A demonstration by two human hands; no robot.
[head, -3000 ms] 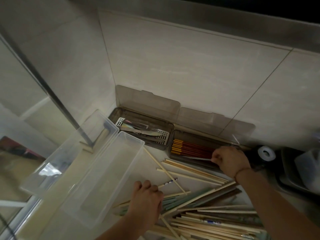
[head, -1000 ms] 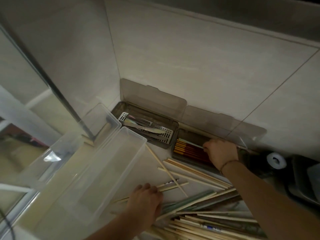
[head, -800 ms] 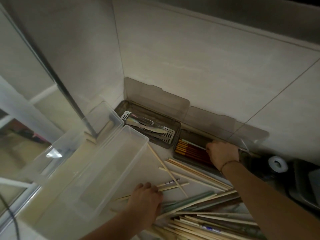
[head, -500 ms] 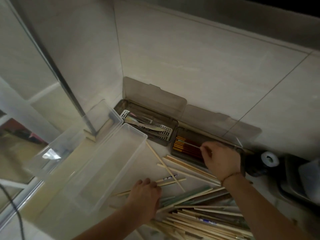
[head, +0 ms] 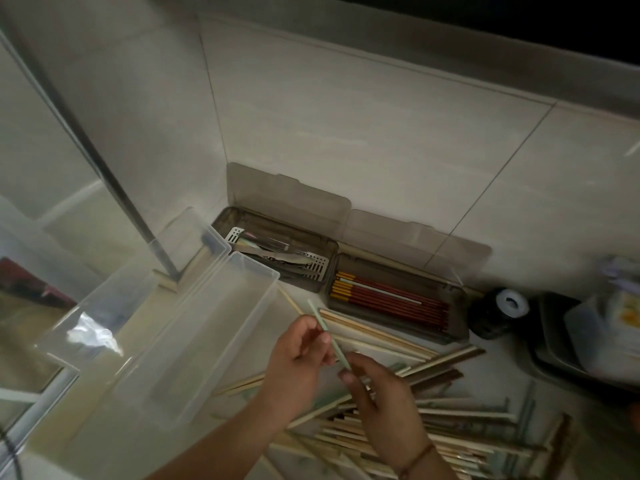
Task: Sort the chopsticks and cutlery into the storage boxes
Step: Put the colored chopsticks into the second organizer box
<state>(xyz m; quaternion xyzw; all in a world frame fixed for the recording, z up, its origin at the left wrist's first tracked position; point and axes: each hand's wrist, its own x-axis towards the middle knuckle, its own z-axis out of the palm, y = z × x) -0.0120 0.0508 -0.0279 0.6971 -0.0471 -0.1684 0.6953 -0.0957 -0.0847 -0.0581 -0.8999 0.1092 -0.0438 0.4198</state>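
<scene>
Left hand: my left hand (head: 297,355) holds one thin pale green chopstick (head: 329,335) near its middle; its fingers (head: 323,337) are curled round the stick, so the far tip points up to the boxes.
Right hand: my right hand (head: 382,403) pinches the near end of the same stick, I think to steady it and turn it the right way.
Pile: the loose heap of wooden and green chopsticks (head: 433,420) lies on the pale table (head: 304,299) under and to the right of both hands, waiting for sorting.
Right box: the smoky brown box with red, yellow-tipped chopsticks (head: 391,299) stands open at the wall, and one pale stick already lies on top of the red ones.
Left box: the second smoky brown box with metal cutlery on a perforated tray (head: 277,254) is just beside it, lid up.
Clear boxes: two long transparent plastic boxes (head: 194,334) lie on the left; the nearer one looks ready for another sort.
Next step: probably I choose the box for the green stick.
</scene>
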